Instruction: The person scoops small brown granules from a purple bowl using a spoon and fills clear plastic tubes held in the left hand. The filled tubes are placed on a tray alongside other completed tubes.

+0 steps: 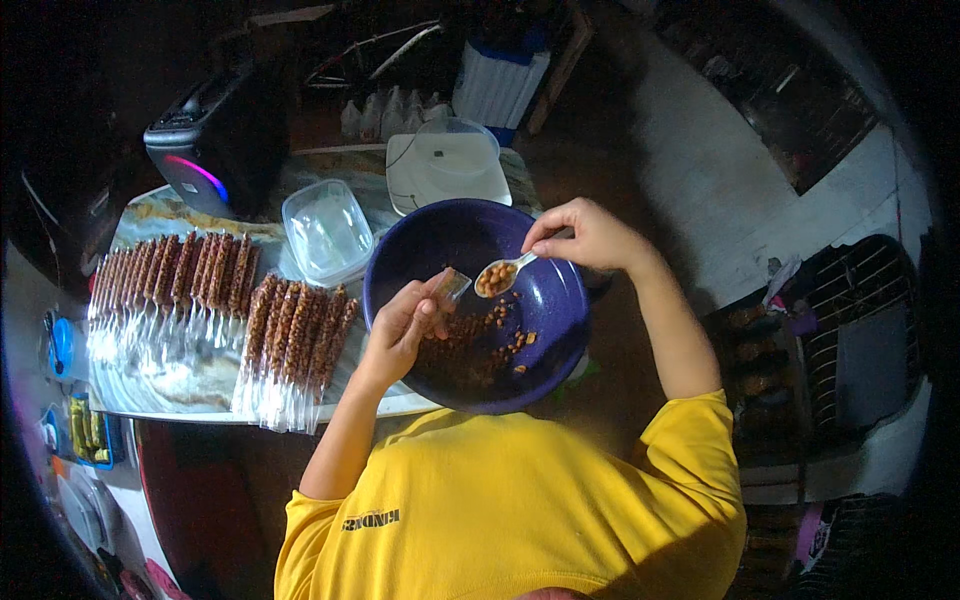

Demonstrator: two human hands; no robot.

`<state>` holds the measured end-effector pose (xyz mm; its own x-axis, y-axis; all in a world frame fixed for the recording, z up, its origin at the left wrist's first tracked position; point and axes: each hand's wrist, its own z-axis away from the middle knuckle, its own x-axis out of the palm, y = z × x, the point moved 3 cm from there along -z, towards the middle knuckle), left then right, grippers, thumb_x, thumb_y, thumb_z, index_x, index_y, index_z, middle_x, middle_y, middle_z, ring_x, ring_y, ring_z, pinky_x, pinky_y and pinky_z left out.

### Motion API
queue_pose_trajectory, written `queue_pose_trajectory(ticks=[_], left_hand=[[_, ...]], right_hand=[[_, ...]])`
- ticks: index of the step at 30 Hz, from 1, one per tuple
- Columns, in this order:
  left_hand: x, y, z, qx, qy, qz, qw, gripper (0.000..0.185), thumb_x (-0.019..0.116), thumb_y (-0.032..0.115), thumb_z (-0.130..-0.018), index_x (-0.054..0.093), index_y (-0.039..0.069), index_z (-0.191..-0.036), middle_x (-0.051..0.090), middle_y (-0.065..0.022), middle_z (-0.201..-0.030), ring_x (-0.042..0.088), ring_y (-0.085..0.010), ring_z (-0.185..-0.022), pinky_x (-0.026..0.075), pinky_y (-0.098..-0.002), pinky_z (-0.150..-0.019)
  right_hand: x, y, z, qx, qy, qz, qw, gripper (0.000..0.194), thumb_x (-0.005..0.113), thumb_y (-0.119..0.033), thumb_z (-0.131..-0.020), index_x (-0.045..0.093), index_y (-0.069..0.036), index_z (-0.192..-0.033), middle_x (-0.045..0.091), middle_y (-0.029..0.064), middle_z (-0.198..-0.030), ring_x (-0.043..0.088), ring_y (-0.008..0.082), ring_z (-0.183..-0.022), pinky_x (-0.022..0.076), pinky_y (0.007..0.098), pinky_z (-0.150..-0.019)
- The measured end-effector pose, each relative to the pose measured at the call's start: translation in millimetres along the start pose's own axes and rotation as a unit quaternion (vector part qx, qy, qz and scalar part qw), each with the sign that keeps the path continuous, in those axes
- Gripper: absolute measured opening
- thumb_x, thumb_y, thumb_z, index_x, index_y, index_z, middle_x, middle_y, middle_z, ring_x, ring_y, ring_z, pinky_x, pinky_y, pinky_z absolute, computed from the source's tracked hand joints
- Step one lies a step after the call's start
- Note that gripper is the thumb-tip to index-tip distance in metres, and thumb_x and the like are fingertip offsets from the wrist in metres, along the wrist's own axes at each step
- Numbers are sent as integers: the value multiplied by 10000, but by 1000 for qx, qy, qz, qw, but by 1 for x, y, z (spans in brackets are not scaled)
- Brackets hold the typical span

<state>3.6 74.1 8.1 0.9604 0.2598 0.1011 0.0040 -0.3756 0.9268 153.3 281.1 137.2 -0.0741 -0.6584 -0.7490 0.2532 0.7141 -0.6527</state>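
My left hand (405,321) grips a small clear plastic bag (453,285) whose mouth points up and to the right. Between the thumb and fingers of my right hand (581,234) is the handle of a spoon (498,278) heaped with brown nuts that look like peanuts. The spoon's tip is close to the bag's mouth, with a narrow gap between them. Both are over a large purple plastic basin (559,300). Loose nuts (517,341) lie on the basin's bottom, partly in shadow and partly behind my left hand.
Long filled plastic bags of nuts (300,337) lie in two rows on the marble-patterned table (172,375). Behind the basin are a clear plastic container (328,229), a white tray (409,169) with a round clear lid or tub (469,146), and a black speaker (202,142).
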Motion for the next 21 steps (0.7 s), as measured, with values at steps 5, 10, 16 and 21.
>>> queue_pose_trajectory(ticks=[5, 10, 16, 21], left_hand=[[3, -2, -2, -17, -20, -20, 999, 439, 432, 272, -1043, 485, 9, -1390, 558, -26, -959, 540, -83, -715, 462, -215, -689], [8, 4, -4, -20, -32, -18, 999, 442, 435, 293, -1042, 506, 9, -1373, 530, -30, -910, 544, -93, -713, 469, -233, -680], [6, 1, -5, -30, -41, -18, 999, 430, 419, 264, -1048, 479, 26, -1400, 540, -10, -947, 505, -82, -735, 454, -223, -691], [7, 1, -7, -37, -27, 4, 999, 432, 429, 263, -1045, 481, 18, -1397, 524, -7, -920, 507, -80, -727, 455, -220, -692]], right_hand=[[-23, -32, -1, -8, 31, 26, 999, 132, 684, -80, -841, 726, -8, -944, 723, 67, -854, 658, 115, -810, 517, 282, -783], [-15, -49, -11, -42, 37, 124, 991, 144, 682, -82, -817, 725, -10, -935, 717, 113, -862, 684, 196, -793, 529, 309, -756], [-11, -70, -12, -60, 63, 199, 976, 143, 663, -121, -794, 709, -34, -898, 699, 147, -900, 675, 317, -868, 515, 392, -782], [-1, -83, -4, -101, 88, 312, 941, 105, 653, -123, -808, 710, -90, -890, 693, 85, -917, 650, 282, -929, 467, 405, -826]])
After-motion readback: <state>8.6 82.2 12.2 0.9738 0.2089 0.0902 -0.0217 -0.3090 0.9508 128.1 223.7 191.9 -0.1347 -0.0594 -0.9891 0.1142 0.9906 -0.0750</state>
